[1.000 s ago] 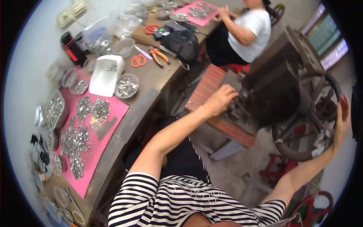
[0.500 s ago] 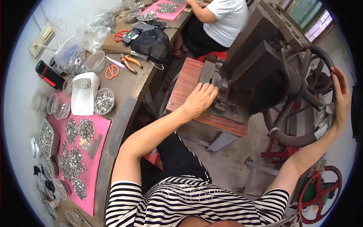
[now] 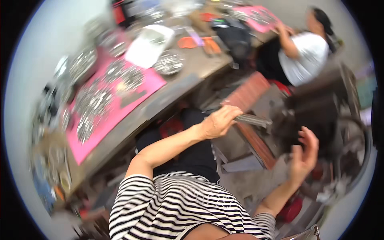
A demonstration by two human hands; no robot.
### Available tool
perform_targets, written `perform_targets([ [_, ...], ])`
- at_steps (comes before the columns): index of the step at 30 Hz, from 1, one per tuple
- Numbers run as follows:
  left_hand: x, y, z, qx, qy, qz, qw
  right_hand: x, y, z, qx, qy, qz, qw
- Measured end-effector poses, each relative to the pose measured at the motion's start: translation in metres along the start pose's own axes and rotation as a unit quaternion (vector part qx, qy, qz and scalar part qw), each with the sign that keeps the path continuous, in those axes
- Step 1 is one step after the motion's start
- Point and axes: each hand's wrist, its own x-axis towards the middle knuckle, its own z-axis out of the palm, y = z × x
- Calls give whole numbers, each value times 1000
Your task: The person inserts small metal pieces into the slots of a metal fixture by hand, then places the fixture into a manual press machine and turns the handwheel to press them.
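My left hand [image 3: 221, 122] is closed around the near end of a grey metal bar [image 3: 256, 120], which sticks out to the right over the wooden top. Blur hides the bar's details. Off to the right, my right hand [image 3: 305, 156] is raised in the air, fingers apart and holding nothing. Behind it stands the dark hand press [image 3: 316, 116], with its handwheel [image 3: 365, 140] at the far right. The press rests on a stand with a reddish wooden top [image 3: 250, 94].
On the left bench [image 3: 208, 66], a pink mat [image 3: 150, 84] carries heaps of small shiny metal pieces [image 3: 94, 102]. A white tray [image 3: 140, 50], a filled tub [image 3: 170, 64] and orange-handled tools [image 3: 210, 46] are behind. A co-worker in a white shirt [image 3: 306, 56] sits at the far right.
My view has swung, blurring the scene. My right hand has come off the handwheel and moved inward. My left hand has drawn back from the press, now with the metal bar in it.
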Motion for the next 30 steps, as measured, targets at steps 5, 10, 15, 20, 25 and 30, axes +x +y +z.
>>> perform_targets([
  [5, -54, 44, -92, 94, 100, -113, 984, -16, 0, 167, 208, -176, 36, 962],
  [10, -129, 81, -179, 213, 156, -261, 928, -2, -70, 265, 264, -313, -21, 912],
  [15, -191, 96, -236, 305, 165, -349, 871, -20, -115, 357, 304, -386, -53, 869],
  [20, -210, 87, -260, 319, 140, -405, 845, -23, -131, 396, 231, -329, -182, 897],
  [25, -199, 83, -257, 376, 180, -430, 801, -18, -132, 411, 248, -301, -160, 907],
  [30, -187, 74, -248, 471, 192, -362, 781, -24, -134, 419, 224, -282, -253, 898],
])
